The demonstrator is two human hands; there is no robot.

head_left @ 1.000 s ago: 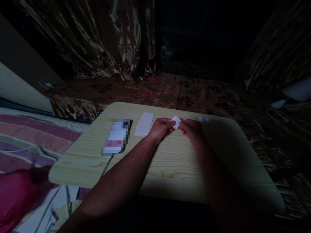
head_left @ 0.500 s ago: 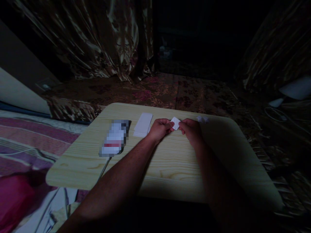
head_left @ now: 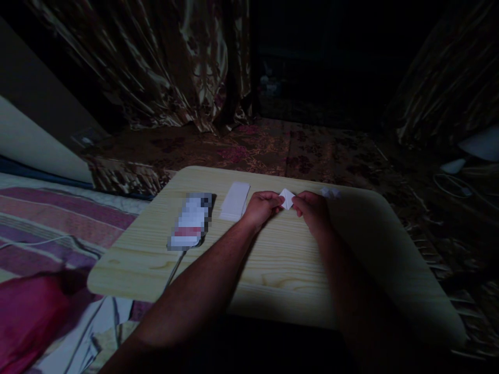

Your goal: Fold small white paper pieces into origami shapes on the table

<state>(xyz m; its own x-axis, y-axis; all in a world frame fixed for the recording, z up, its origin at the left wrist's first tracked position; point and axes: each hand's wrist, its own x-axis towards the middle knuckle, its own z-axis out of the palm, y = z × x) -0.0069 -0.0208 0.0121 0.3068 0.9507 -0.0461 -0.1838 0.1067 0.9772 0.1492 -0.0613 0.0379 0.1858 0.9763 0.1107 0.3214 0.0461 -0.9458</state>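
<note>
Between my two hands is a small folded paper [head_left: 287, 199], white and diamond-shaped, with a crease down its middle. My left hand [head_left: 265, 206] pinches its left corner between thumb and fingers. The opposite corner is pinched by my right hand [head_left: 310, 208]. Left of my left hand lies a stack of white paper strips [head_left: 235, 200] on the pale wooden table [head_left: 280, 265]. Just beyond my right hand sit small folded white paper pieces [head_left: 330, 192], dim and hard to make out.
A blurred-out phone [head_left: 191, 221] with a cable [head_left: 175, 270] rests at the table's left. A striped bed cover [head_left: 89, 213] and a red cloth or bag [head_left: 31, 317] are on the left. Patterned curtains [head_left: 202, 62] hang behind; a white lamp [head_left: 483, 144] stands at far right.
The whole view has shifted slightly, so everything sits a little farther right. Both hands keep their pinch on the folded paper, whose shape looks nearly the same.
</note>
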